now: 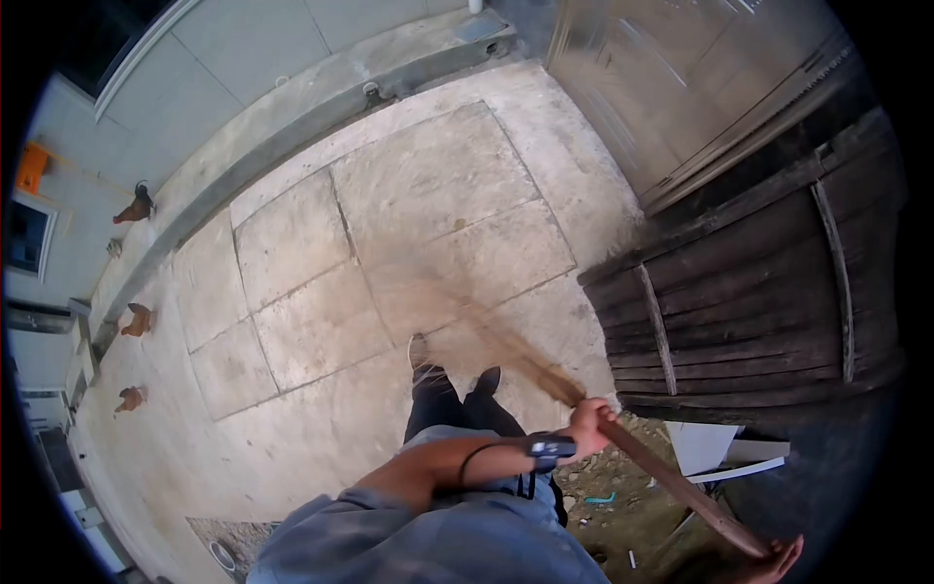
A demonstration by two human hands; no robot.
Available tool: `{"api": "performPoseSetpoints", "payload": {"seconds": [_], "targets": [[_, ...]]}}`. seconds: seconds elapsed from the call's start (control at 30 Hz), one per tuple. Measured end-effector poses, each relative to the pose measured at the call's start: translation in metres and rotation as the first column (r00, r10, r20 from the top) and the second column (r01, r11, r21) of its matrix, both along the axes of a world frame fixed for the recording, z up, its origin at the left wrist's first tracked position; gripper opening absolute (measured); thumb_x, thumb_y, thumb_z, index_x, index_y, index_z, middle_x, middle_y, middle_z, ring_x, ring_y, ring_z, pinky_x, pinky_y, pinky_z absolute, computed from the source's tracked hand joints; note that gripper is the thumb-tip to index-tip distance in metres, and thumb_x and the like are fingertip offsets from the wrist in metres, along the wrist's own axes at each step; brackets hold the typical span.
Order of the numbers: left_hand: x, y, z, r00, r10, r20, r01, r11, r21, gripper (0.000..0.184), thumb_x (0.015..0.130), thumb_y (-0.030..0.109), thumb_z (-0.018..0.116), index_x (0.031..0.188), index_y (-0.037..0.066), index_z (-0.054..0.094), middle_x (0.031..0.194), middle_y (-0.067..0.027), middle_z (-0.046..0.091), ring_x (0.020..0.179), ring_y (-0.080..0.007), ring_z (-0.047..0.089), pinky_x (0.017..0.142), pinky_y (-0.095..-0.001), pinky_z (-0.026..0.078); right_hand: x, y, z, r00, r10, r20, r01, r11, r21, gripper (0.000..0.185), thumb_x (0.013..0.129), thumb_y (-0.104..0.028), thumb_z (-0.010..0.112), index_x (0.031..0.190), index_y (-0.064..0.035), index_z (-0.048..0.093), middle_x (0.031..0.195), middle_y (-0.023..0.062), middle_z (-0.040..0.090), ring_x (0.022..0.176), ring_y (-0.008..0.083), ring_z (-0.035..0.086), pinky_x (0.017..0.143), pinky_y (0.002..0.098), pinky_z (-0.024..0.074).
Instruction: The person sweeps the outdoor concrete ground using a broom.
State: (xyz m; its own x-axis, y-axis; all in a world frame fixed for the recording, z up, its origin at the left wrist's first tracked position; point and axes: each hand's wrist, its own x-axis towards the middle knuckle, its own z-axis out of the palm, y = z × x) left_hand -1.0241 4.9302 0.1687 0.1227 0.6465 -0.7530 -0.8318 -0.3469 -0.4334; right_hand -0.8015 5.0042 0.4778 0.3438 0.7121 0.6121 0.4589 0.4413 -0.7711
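Note:
A long wooden handle (671, 477) runs diagonally from the lower right towards the middle of the view. My left hand (589, 428) is wrapped round it, with a dark device on the wrist. At its lower right end, my right hand (775, 562) holds the handle, its fingers loosely curled and partly cut off by the dark edge. Beyond my left hand the pole continues as a brown streak (506, 341), smeared by motion over the concrete floor (428, 185). The shape of its far end cannot be made out.
Dark wooden boards (749, 302) stand at the right, below a translucent sheet (691, 88). White scraps (702, 443) lie on dirt (623, 516) at lower right. Chickens (136, 320) stand at the left near a raised concrete ledge (292, 117). My shoes (418, 350) are on the concrete.

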Motion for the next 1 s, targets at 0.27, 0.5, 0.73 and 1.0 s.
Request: {"api": "performPoseSetpoints", "payload": {"seconds": [0.27,0.5,0.73,1.0], "targets": [[-0.078,0.071,-0.118,0.988,-0.032,-0.152,0.07,0.966,0.25,0.018,0.068,0.006,0.052,0.054,0.01,0.04,0.047,-0.0023,0.04,0.044,-0.0187,0.042,0.051,-0.0322,0.04,-0.079,-0.026,-0.079,0.929,0.067,0.365,-0.137,0.976,0.17,0.019,0.082,-0.009,0.048,0.096,0.0033,0.053,0.086,0.0063,0.053,0.059,0.0112,0.04,0.051,0.0207,0.0334],[-0.167,-0.161,-0.222,0.916,0.197,-0.349,-0.284,0.934,-0.217,0.017,0.066,0.005,0.049,0.054,0.011,0.038,0.048,-0.0022,0.039,0.044,-0.0162,0.041,0.043,-0.0272,0.037,-0.173,-0.005,-0.23,0.746,0.665,0.027,-0.549,0.639,-0.539,0.016,0.082,-0.018,0.05,0.085,-0.0033,0.055,0.063,0.0008,0.051,0.051,0.007,0.045,0.048,0.0197,0.0388],[-0.223,-0.378,-0.155,0.796,0.3,-0.525,-0.602,0.472,-0.644,0.014,0.064,0.006,0.041,0.05,0.007,0.035,0.045,-0.0085,0.038,0.047,-0.0243,0.044,0.048,-0.0332,0.04,-0.302,-0.077,-0.286,0.407,0.825,-0.392,-0.782,0.093,-0.617,0.013,0.079,-0.002,0.042,0.083,-0.0011,0.054,0.054,0.004,0.052,0.051,0.0115,0.054,0.051,0.022,0.0422],[-0.193,-0.259,-0.154,0.405,-0.309,-0.86,-0.497,0.716,-0.491,0.004,0.071,0.009,0.046,0.069,0.005,0.046,0.055,-0.0044,0.044,0.05,-0.0171,0.047,0.046,-0.0298,0.04,-0.236,-0.001,-0.234,0.583,0.802,0.132,-0.585,0.526,-0.617,0.012,0.082,-0.009,0.047,0.088,-0.0054,0.056,0.059,-0.0034,0.046,0.046,0.0039,0.038,0.041,0.0183,0.0308]]}}
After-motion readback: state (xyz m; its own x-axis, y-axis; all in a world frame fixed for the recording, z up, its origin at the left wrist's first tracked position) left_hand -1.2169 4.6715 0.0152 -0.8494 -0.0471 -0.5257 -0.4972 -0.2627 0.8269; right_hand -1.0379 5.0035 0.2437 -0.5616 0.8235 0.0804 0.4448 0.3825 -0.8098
